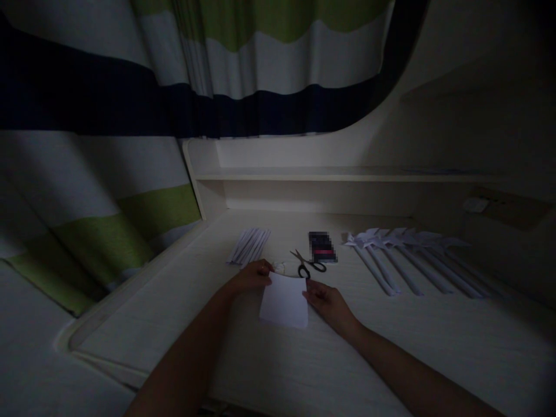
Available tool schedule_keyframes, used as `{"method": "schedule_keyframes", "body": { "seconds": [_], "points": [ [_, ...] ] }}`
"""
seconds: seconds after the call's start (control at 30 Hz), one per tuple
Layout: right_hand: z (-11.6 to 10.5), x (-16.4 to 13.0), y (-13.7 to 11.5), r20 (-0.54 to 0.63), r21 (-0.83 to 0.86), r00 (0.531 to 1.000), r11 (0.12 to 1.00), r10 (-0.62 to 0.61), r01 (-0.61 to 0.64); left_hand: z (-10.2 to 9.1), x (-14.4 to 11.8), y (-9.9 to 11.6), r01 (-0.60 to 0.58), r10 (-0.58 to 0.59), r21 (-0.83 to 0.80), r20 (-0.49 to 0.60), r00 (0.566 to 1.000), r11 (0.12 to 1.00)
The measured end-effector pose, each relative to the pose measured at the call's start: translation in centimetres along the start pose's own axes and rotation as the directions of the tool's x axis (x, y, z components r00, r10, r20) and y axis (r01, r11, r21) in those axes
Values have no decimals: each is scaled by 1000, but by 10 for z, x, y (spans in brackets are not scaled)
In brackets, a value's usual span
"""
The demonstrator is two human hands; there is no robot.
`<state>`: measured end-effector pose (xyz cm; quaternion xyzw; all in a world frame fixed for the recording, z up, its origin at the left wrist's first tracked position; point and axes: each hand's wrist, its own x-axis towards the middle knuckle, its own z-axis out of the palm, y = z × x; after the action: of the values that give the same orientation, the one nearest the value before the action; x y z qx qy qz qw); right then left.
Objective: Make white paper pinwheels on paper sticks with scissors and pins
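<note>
paper: white square paper sheet (284, 301) flat on pale wooden desk (434, 347), centre
L hand (253, 276): fingers pinch sheet's top-left corner
R hand (328, 302): fingertips press its right edge, not closed round it
step: prob. squaring sheet; next move needs corners lined up
near: black-handled scissors (309, 264) just behind; folded white paper pinwheels (403, 255) to the right

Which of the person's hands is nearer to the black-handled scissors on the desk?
Right. The right hand lies just below the black-handled scissors, at the white paper sheet's right edge; the left hand sits farther left, at its top-left corner.

White paper sheet (284, 301), black-handled scissors (309, 264), curtain (130, 116) striped white, green and navy
</note>
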<state>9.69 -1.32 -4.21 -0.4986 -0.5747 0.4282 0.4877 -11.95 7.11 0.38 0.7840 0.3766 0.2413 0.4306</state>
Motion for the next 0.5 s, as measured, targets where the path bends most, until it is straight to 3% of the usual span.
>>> {"method": "schedule_keyframes", "body": {
  "seconds": [0.23,0.37,0.5],
  "points": [
    [-1,0,2,-64,-220,992,971,-112,96,-9,-3,-3,-41,33,-138,-57,998,990],
    [-2,-4,-8,-127,-166,989,984,-81,59,-10,-3,-4,-85,48,-329,-118,992,941],
    [-4,-8,-20,-206,-9,977,998,-62,61,-3,-1,-3,-116,52,-437,-156,986,892]
  ]
}}
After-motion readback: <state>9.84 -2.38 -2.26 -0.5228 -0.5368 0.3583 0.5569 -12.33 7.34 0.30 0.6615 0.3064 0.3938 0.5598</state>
